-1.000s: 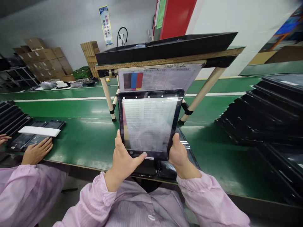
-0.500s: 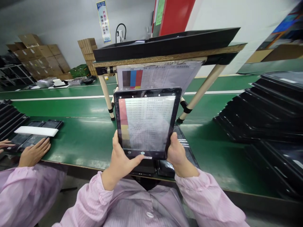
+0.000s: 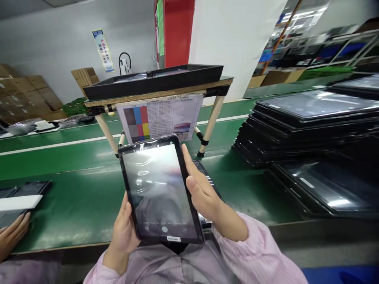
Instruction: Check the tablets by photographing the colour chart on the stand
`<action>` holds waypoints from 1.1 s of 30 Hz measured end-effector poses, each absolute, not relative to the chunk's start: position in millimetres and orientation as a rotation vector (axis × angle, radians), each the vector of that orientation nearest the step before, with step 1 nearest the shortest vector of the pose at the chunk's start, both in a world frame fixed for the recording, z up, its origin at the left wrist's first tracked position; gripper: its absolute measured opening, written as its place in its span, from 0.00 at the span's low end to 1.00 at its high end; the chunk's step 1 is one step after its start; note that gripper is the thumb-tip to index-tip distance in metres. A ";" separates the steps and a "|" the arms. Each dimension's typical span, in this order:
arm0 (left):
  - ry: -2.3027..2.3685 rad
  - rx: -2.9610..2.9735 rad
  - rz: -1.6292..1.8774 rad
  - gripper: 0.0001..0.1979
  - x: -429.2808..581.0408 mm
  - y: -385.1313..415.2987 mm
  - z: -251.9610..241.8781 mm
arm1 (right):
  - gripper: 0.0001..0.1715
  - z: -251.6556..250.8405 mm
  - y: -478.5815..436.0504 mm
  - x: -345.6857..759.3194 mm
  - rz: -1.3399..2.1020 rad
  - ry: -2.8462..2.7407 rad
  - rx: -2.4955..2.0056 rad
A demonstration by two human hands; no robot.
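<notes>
I hold a black tablet [image 3: 158,189] in front of my chest, tilted back so its plastic-covered screen faces up and reflects the ceiling. My left hand [image 3: 123,230] grips its lower left edge from beneath. My right hand [image 3: 199,189] clasps the right edge, thumb on the bezel and fingers stretched along the side. Beyond the tablet hangs a printed colour test chart [image 3: 160,118] under a small wooden stand [image 3: 154,92]. Another dark tablet [image 3: 207,177] lies on the green belt under my right hand.
A black tray [image 3: 154,77] sits on the stand. Stacks of black trays [image 3: 308,130] fill the belt on my right. At the left edge a co-worker's hand [image 3: 12,232] rests by a tray with a white strip [image 3: 19,202]. Cardboard boxes [image 3: 26,90] stand at the back.
The tablet has tipped back and come lower and left; its screen no longer shows the chart. My left thumb left the screen's bottom. My view swung to the right.
</notes>
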State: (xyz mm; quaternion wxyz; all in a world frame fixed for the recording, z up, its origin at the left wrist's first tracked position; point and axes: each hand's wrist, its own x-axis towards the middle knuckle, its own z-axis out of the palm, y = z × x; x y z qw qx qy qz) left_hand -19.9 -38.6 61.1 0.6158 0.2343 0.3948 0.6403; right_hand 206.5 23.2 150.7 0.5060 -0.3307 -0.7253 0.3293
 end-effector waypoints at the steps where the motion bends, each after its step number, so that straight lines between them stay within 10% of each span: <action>1: 0.909 0.538 1.466 0.28 -19.4 -39.8 58.0 | 0.42 149.1 23.8 207.4 0.762 -1.782 -0.794; 11: 1.129 0.317 1.368 0.31 -20.5 -49.1 75.1 | 0.48 101.6 34.2 225.5 0.818 -1.723 -0.912; 19: 1.427 0.553 1.195 0.26 -29.7 -26.0 57.8 | 0.32 56.8 15.7 285.0 0.568 -1.688 -1.264; 33: 1.976 2.344 0.521 0.19 -31.1 -21.0 72.8 | 0.31 41.5 29.4 280.9 -0.050 -2.129 -1.566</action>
